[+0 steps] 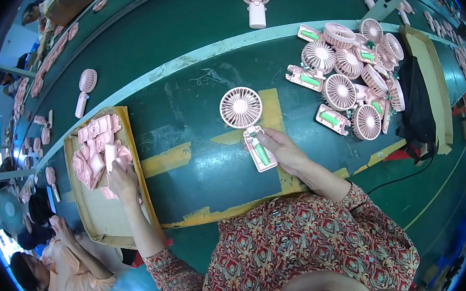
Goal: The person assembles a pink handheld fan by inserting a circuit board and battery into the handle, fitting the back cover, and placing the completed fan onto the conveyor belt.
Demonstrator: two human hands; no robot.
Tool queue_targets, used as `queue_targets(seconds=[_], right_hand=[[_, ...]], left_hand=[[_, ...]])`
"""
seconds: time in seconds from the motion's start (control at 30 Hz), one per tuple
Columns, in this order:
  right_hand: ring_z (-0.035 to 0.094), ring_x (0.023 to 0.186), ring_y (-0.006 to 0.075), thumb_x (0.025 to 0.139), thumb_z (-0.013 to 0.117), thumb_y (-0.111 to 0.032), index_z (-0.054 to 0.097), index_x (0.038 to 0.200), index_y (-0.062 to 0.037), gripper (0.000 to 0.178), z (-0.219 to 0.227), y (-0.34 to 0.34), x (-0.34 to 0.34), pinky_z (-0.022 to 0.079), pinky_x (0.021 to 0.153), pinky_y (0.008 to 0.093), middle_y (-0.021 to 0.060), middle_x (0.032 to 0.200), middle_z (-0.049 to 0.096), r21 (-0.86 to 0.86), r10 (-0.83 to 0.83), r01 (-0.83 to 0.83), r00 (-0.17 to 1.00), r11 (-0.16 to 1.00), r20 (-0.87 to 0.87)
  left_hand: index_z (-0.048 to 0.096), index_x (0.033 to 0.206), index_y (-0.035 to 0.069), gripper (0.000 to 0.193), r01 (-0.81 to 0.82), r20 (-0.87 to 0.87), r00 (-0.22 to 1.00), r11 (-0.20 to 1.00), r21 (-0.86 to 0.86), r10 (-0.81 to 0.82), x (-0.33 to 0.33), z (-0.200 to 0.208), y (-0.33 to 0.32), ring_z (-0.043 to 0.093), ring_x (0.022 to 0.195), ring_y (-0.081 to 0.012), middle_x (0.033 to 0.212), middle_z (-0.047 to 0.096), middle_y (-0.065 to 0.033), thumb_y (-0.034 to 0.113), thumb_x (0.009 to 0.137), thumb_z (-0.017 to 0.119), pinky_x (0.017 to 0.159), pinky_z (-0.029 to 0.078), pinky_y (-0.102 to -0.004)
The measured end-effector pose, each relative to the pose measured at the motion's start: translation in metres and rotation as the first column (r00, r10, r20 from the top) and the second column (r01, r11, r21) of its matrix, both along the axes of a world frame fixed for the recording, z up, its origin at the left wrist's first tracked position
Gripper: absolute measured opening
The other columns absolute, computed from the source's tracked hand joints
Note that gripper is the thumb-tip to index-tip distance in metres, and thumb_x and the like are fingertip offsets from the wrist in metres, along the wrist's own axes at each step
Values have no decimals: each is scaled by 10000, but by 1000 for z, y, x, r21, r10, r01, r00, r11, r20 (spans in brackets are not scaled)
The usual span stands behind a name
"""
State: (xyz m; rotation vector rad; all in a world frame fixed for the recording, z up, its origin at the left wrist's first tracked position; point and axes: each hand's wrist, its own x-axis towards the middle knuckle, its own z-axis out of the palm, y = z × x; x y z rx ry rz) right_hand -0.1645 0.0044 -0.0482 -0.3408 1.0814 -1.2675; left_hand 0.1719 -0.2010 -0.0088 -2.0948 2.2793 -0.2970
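- Pink fan (241, 107) was in the right hand (282, 149), above the middle of the counter (196, 110), toward its near edge; the handle was open, with a green battery (262, 153) showing.
- Its long axis ran from the near edge toward the far edge, the round head pointing to the far edge and leaning slightly left.
- Right hand gripped the handle from its right side, the thumb over its upper part, so this hand was the nearer one.
- Left hand (123, 180) was well apart, over the carton tray (105, 232) at the left edge; its fingers were closed on a pale pink cover (110, 152), but I cannot tell if this was lifted clear.
- From the left hand, the fan lay to the right.
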Motion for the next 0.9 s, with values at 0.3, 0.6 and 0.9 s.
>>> queue_targets(seconds=[0.3, 0.6, 0.9], right_hand=[[587, 876, 96, 979, 435, -240, 513, 1174, -9, 312, 1, 6, -5, 501, 753, 229, 65, 1028, 628, -15, 22, -21, 998, 1000, 59], [565, 922, 94, 975, 453, -212, 505, 1195, -9, 304, -3, 3, 4, 477, 796, 216, 56, 1072, 595, 12, -73, 72, 990, 997, 118], [536, 998, 98, 970, 467, -222, 461, 1258, -17, 354, 1, 2, 1, 463, 843, 235, 43, 1111, 568, -26, -34, 38, 989, 999, 146]], left_hand=[[511, 1117, -12, 287, 363, -911, 394, 890, 277, 122, -113, 39, 76, 566, 665, -104, 864, 583, -60, 47, 844, 578, 541, 476, -243], [477, 1166, -31, 633, 560, -579, 711, 819, 123, -399, -165, 6, 117, 493, 1049, -386, 1149, 497, -222, 167, 642, 772, 884, 422, -437], [521, 1067, -58, 501, 444, -467, 842, 838, 316, -271, -168, 9, 133, 541, 925, -366, 1026, 523, -215, 152, 656, 716, 794, 473, -434]])
